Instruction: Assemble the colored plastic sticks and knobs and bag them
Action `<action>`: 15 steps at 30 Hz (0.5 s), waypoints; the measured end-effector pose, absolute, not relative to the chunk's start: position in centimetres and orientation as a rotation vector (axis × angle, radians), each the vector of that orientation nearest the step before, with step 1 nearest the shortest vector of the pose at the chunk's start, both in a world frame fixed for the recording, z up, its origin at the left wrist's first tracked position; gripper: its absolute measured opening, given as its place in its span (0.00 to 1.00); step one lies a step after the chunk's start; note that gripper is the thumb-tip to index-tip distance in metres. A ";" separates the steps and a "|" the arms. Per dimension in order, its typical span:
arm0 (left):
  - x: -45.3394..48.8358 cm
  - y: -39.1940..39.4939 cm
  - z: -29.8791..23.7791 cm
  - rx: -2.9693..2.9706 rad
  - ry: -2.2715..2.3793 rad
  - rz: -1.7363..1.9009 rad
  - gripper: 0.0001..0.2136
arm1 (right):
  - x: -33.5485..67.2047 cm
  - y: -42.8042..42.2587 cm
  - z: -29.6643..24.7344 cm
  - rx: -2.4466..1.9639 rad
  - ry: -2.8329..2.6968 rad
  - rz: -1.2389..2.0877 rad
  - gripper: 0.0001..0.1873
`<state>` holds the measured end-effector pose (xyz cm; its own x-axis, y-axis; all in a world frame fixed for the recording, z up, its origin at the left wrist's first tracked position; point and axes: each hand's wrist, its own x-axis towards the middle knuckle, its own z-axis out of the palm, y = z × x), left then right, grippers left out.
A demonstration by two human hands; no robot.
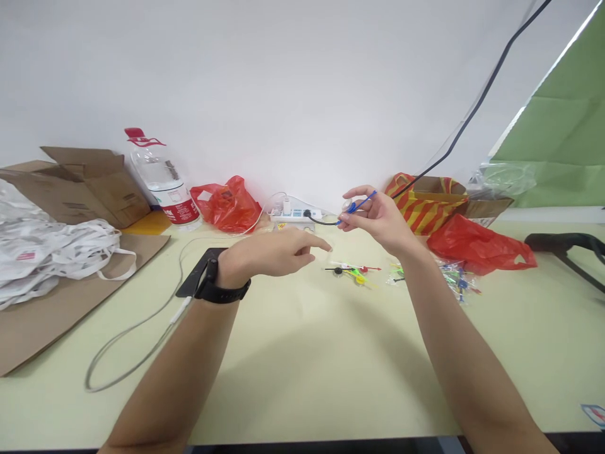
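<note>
— What are we holding?
— A slim blue plastic-looking piece (363, 202), right of the white power strip (293, 218), pinched in our right hand's (385, 221) fingers (359, 222); our left hand's (278, 252) index and thumb stand slightly apart.
— Anything readable?
— Left of the strip, past a crinkled red bag (231, 205), a bottle's (158, 170) red label (178, 205), too small for us to read.
— And beneath?
— A smooth, pale yellow-green surface (302, 378); the wall (283, 82) behind the strip is plain white.
</note>
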<state>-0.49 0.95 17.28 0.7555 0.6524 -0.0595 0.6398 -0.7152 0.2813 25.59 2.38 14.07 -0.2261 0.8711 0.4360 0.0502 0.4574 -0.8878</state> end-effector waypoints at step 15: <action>0.3 0.5 17.4 2.679 0.960 0.107 0.21 | 24.8 1.8 14.0 -0.920 -1.905 1.043 0.20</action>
<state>0.30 0.50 17.36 0.7750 0.6314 -0.0280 0.6096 -0.7350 0.2971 24.82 1.77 14.03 -0.4493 0.8500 0.2751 0.2263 0.4061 -0.8854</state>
